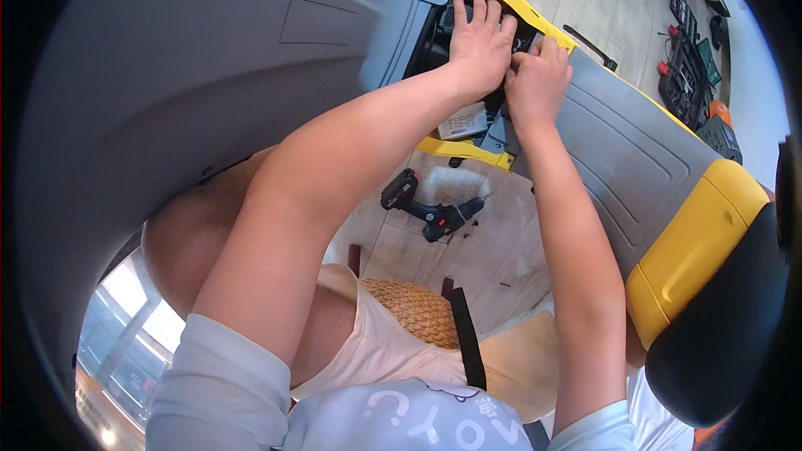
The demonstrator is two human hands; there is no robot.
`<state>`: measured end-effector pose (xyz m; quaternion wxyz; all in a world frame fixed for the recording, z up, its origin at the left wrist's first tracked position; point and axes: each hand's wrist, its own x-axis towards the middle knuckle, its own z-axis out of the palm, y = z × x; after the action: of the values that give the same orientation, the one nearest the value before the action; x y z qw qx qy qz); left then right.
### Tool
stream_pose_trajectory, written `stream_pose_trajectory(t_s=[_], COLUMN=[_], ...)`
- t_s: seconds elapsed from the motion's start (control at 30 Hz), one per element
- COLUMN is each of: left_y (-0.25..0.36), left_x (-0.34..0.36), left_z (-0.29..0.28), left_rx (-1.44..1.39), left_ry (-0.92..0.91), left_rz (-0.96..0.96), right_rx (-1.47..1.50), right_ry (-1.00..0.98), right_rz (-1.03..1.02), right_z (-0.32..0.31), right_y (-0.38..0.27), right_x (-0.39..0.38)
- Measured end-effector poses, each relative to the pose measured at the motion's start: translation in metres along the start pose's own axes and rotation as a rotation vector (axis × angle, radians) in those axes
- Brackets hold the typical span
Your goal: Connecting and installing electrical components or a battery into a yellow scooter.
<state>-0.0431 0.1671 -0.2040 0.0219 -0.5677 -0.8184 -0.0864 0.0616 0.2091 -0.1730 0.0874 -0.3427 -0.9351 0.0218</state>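
A grey machine body (225,42) with yellow edging has an open compartment between its large left part and a flat grey panel (622,138). My left hand (482,46) reaches across that opening, fingers stretched and spread over the dark parts inside, near the far yellow rim (518,2). Close beside it, my right hand (539,83) is closed in a pinch at the compartment's right side. What its fingertips grip is hidden. Below my left wrist, a box with a white label (463,121) sits inside the compartment, next to a grey bracket (499,134).
A black cordless drill (434,215) lies on the wood-look floor below the compartment, with small dark bits near its tip. At the far right lies an open black tool case (687,75). A yellow and black padded part (693,242) stands close to my right forearm.
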Motion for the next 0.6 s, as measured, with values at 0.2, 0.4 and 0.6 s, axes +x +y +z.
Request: stream_pose_trajectory(t_s=[0.2,0.4,0.6], left_y=[-0.007,0.004,-0.009], left_x=[-0.006,-0.002,-0.012], left_z=[-0.006,-0.008,0.049], left_rx=[0.006,0.066,1.58], left_ry=[-0.04,-0.08,0.418], left_rz=[0.038,0.059,0.051], right_rx=[0.21,0.465,0.242], right_ry=[-0.042,-0.371,-0.521], right_rz=[0.171,0.165,0.149], right_z=[-0.021,-0.032,-0.022], right_y=[-0.007,-0.012,-0.045], right_x=[0.046,0.079,0.08])
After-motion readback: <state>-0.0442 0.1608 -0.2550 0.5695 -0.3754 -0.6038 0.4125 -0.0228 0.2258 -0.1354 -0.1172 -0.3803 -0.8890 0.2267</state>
